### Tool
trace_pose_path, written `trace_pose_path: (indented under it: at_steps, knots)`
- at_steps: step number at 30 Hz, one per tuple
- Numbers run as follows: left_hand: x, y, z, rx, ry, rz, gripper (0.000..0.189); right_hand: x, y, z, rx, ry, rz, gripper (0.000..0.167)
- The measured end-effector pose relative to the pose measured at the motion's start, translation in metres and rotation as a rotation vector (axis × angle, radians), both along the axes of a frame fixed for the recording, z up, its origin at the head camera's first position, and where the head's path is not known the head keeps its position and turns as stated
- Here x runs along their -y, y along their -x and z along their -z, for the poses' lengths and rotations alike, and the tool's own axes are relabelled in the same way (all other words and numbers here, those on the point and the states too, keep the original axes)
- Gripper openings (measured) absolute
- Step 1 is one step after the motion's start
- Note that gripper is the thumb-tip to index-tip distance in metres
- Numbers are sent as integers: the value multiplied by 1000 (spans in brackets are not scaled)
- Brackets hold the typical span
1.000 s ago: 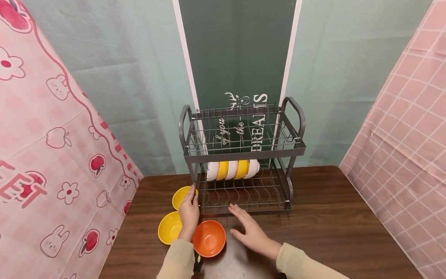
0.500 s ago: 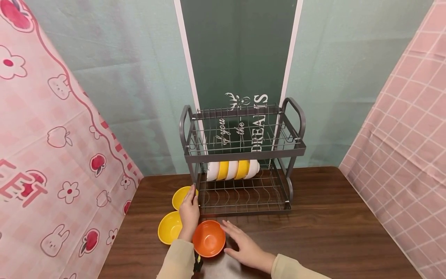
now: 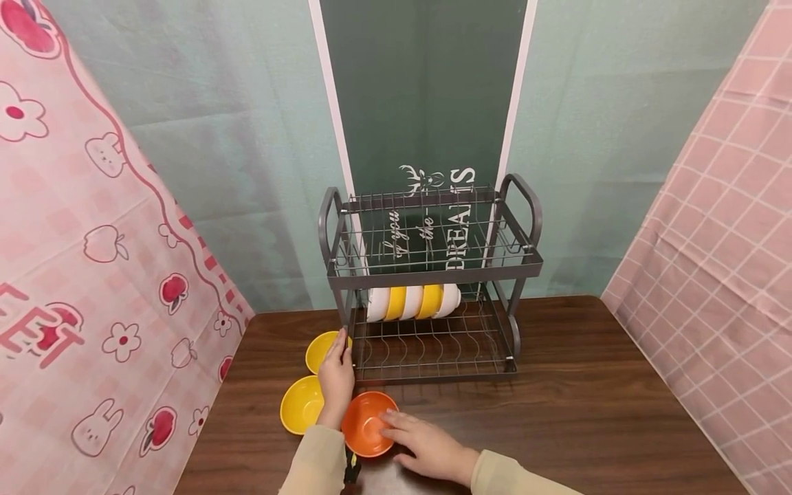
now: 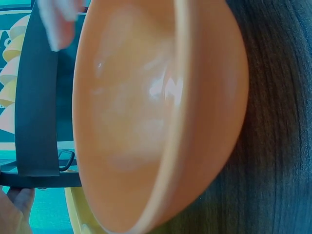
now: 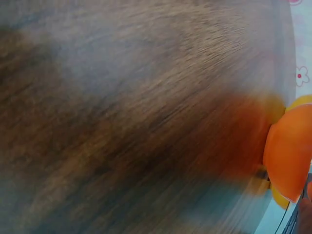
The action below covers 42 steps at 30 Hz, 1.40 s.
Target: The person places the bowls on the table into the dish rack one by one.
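My left hand [image 3: 336,377] rests against the front left corner of a dark two-tier dish rack [image 3: 433,276], its fingers extended along the side. The thumb is hidden. An orange bowl [image 3: 361,427] sits upright on the table in front of the rack, just right of my left forearm; it fills much of the left wrist view. My right hand [image 3: 427,445] is over the bowl's right side with fingers extended, fingertips above the inside, thumb outside the rim. In the left wrist view those fingers [image 4: 59,27] are blurred and apart from the bowl.
Two yellow bowls [image 3: 301,405] stand left of my left forearm, one behind the other. Several white and yellow bowls [image 3: 413,301] stand on edge in a row at the back of the lower tier. Fabric sheets [image 3: 260,137] hang behind and at both sides of the wooden table [image 3: 588,412].
My right hand has moved left and toward me, from in front of the rack to over the orange bowl's right rim. The left hand has stayed at the rack's corner.
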<state>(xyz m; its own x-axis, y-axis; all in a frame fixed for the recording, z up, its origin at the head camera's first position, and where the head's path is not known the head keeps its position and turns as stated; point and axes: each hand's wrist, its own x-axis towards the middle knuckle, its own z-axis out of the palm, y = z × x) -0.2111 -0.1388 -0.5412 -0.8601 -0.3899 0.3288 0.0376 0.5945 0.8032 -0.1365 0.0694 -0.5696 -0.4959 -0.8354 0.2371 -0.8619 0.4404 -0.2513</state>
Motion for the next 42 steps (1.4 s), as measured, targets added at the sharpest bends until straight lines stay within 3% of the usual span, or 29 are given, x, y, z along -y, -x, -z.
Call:
trace_pose_path:
  at_steps: [7, 16, 27, 34, 42]
  knots:
    - [-1, 0, 0, -39, 12, 1, 44, 2, 5, 10, -197, -11, -62, 36]
    - [-1, -2, 0, -57, 20, -15, 44, 10, 16, 13, -439, 44, -123, 9]
    - [0, -2, -1, -39, -3, 3, 45, 2, 21, 11, -523, 79, -163, 8]
    - [-3, 0, -1, -25, 9, -5, 45, -18, 22, 10, -591, 83, -183, 10]
    - [-3, -2, -3, 31, -57, 6, 44, -44, 21, -3, -604, 65, -187, 13]
